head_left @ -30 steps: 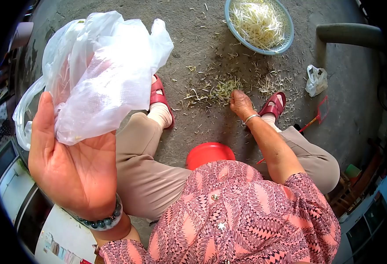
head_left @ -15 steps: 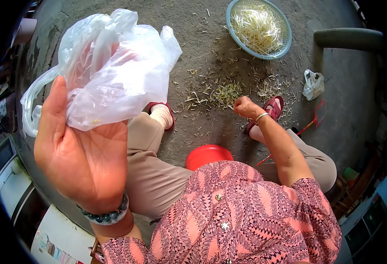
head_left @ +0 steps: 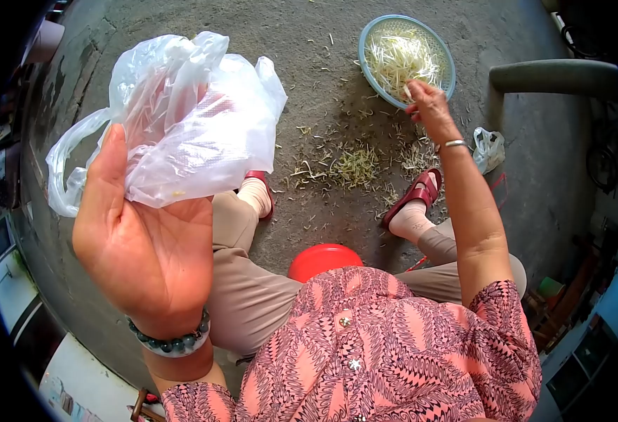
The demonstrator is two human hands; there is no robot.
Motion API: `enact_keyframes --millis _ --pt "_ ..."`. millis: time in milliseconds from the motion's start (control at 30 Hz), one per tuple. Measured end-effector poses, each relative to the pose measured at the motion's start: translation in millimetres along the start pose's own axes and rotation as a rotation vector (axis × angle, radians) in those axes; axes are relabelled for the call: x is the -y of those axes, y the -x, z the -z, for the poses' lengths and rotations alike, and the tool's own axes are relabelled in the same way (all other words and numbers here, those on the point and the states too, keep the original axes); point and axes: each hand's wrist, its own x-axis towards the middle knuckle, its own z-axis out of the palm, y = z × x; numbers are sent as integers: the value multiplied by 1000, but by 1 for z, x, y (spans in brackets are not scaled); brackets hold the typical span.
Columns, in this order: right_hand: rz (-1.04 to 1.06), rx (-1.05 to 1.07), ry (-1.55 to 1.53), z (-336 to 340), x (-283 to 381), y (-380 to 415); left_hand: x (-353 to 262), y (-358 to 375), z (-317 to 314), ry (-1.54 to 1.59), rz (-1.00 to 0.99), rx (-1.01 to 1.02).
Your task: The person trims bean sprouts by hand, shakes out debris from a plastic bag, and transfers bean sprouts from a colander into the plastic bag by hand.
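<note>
A crumpled white plastic bag [head_left: 203,133] is held up close to the camera by my left hand [head_left: 154,260]. The palm faces me, the thumb stands at the bag's edge, and the bag covers the fingers. My right hand [head_left: 428,109] is at the near rim of a blue-grey plastic colander [head_left: 365,67], its fingers pinched around a pale bean sprout [head_left: 408,93]. Inside the colander lies a heap of white bean sprouts [head_left: 402,60].
Scattered sprout trimmings [head_left: 355,165] lie on the concrete floor [head_left: 309,77] between my sandalled feet. A red stool [head_left: 323,260] shows in front of my lap. Towards the right are a small plastic bag [head_left: 489,149] and a thick grey bar-like object [head_left: 555,76].
My right hand has moved forward from the trimmings near my right foot to the colander. My left hand still holds the plastic bag, shifted slightly right in view.
</note>
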Motion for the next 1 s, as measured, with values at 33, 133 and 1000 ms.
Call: enact_keyframes --millis 33,133,1000 --pt "54 -129 159 3 1 -10 -1 0 0 3 1 -2" --pt "474 -373 699 -1 -33 -30 -6 1 3 7 6 -1" --pt "306 635 1083 -212 -140 77 -5 0 -8 -86 -55 -214"
